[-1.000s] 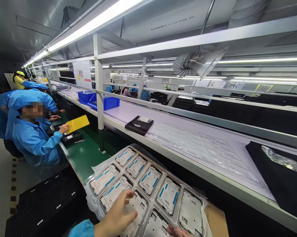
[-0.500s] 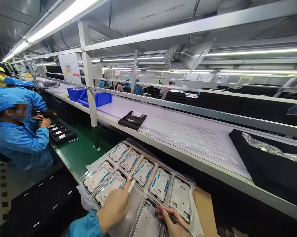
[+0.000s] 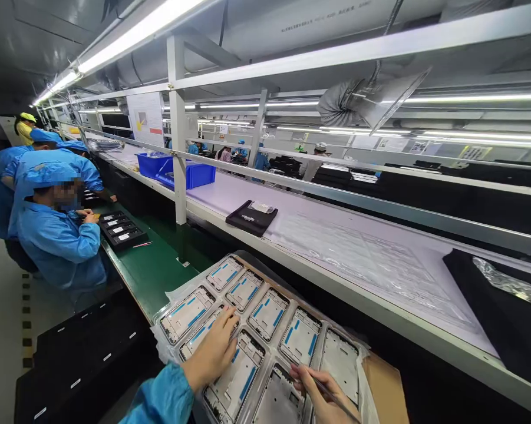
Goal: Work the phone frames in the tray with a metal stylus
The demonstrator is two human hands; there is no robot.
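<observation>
The tray (image 3: 172, 294) holds nine frames (image 3: 269, 312) in view, seven with blue strips and two bare. Two of the person's hands show, the left (image 3: 212, 353) and the right (image 3: 320, 397), which holds one thin tool (image 3: 331, 393). Two blue bins (image 3: 194, 174) sit on the belt (image 3: 336, 235), with two black trays (image 3: 251, 218).

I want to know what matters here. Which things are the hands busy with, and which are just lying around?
In use:
left hand on the clear plastic tray of grey metal phone frames
right hand holding a thin metal tool

Lying about:
blue plastic bins
flat black tray on the belt
</observation>
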